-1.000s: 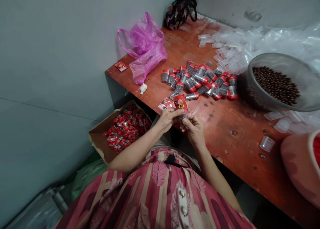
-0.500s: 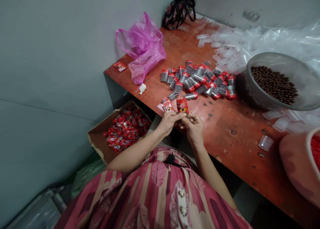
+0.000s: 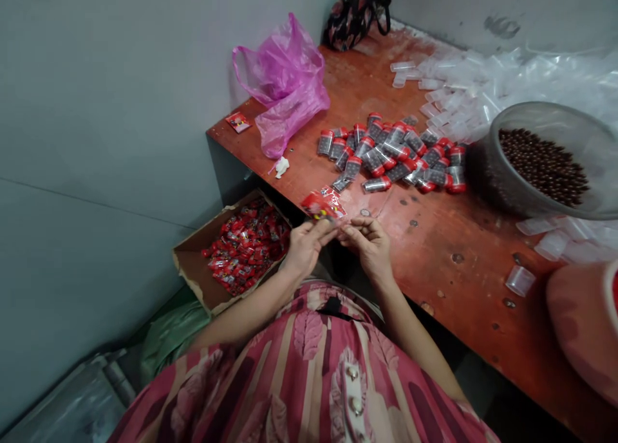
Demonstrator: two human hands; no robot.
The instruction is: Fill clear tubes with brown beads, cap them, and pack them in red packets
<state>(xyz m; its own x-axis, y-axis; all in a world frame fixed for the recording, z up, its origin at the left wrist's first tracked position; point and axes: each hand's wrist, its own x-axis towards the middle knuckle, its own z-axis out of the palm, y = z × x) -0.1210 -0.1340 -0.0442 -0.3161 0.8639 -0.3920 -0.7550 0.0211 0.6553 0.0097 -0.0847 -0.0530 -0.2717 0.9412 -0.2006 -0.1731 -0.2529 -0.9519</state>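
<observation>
Your left hand [image 3: 305, 246] has its fingers closed on a blurred red packet [image 3: 316, 206], held over the near edge of the red-brown table [image 3: 434, 250]. Your right hand [image 3: 373, 245] has thumb and forefinger together just beside it; what they pinch is too small to tell. Farther back lie red-capped tubes [image 3: 374, 163] of dark beads, left of the translucent bowl [image 3: 483, 172]. Near and to the left, an open cardboard box [image 3: 190, 263] holds red packages [image 3: 246, 246].

Glossy plastic packet [image 3: 318, 206], blurred; table [image 3: 434, 243] seemingly wood.
</observation>
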